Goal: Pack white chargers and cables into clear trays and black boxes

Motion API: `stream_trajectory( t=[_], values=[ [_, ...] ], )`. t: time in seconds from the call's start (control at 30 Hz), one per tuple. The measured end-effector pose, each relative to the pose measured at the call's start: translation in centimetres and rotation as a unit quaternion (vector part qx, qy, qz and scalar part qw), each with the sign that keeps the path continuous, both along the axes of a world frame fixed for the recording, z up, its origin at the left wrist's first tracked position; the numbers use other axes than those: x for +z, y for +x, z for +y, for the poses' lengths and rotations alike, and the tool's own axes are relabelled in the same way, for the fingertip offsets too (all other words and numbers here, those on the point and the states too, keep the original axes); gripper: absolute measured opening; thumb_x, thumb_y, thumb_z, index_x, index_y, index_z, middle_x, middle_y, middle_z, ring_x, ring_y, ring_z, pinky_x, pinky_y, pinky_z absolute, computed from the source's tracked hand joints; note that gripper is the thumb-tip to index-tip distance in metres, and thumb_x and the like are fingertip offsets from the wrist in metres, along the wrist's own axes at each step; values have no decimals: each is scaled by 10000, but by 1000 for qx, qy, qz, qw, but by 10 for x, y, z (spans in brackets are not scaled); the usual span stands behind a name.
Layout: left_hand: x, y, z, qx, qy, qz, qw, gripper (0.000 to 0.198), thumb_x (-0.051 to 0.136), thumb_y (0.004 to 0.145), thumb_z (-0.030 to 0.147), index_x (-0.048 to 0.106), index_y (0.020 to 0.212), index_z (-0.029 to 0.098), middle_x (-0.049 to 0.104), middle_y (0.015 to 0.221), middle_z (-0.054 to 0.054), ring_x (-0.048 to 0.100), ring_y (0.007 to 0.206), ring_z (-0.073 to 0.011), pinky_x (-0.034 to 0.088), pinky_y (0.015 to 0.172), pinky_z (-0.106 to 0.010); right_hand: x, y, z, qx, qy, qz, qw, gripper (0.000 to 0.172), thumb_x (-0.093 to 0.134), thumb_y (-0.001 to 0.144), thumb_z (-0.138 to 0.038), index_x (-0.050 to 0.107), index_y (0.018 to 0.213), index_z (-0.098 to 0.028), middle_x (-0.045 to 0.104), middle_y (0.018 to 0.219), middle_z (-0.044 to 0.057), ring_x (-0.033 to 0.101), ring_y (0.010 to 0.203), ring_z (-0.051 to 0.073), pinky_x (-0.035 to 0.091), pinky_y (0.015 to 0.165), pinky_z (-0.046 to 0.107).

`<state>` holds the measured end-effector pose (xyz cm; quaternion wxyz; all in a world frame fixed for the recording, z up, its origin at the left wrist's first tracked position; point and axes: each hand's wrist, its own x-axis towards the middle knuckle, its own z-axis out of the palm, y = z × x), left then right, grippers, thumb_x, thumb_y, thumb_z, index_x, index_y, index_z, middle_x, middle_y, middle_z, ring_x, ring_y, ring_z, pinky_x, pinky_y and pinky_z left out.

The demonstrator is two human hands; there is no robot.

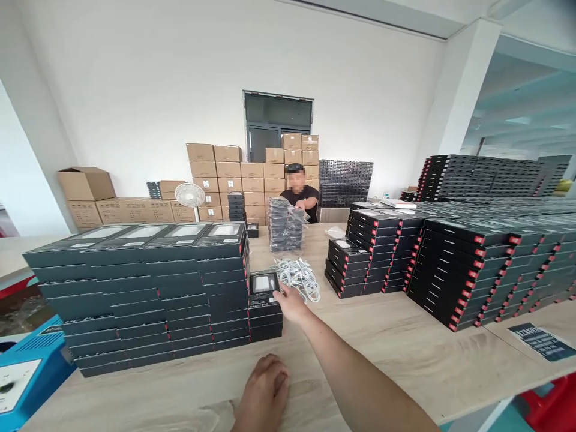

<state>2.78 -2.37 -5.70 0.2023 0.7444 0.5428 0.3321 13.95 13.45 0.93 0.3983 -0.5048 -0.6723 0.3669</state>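
One windowed black box [258,296] tops the short stack [265,325], probably light, stiff and slippery, the grip of the right hand [292,304] pinching its right edge, a sensible hold, while the left hand [265,384] rests loosely fisted on the tabletop [378,327].

We see our own body as two bare hands and the bare lower arms behind them. Our right hand [292,301] joins a slim wrist, and from there the uncovered forearm [355,367] broadens smoothly, its outline rounded, until the lower edge of the view cuts it off. Our left hand [266,384] is bare too, with rounded knuckles; its nails are too small for us to make out.
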Motion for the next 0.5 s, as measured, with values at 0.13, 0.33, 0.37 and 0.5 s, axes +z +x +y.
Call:
stream_trajectory(
  t=[0.13,0.33,0.37,0.5],
  values=[
    [6,3,5,2,-28,46,999,197,486,764,89,639,805,205,676,970,-70,608,977,-245,449,897,-370,-16,2,-3,-14,11,-45,999,575,430,945,-542,574,1384,-200,591,1379,139,514,1323,291,379,1099,438],
    [21,31,34,-74,-164,-50,982,260,593,661,151,682,899,207,641,862,-13,574,746,-186,405,727,-310,14,81,17,-133,126,-132,974,581,519,911,-359,464,1454,-158,377,1548,168,270,1462,323,182,1198,463],
    [22,42,42,-96,-180,-96,974,249,624,646,174,689,884,206,630,835,-3,558,730,-178,391,713,-304,23,100,24,-174,155,-159,959,607,521,904,-315,417,1481,-156,289,1595,165,182,1491,328,120,1207,483],
    [14,86,73,-137,-229,-235,935,205,671,668,323,667,807,173,549,668,27,516,658,-149,363,652,-283,54,170,51,-304,239,-375,843,656,559,870,-251,380,1479,-86,348,1552,225,233,1461,357,82,1181,564]
  ],
)
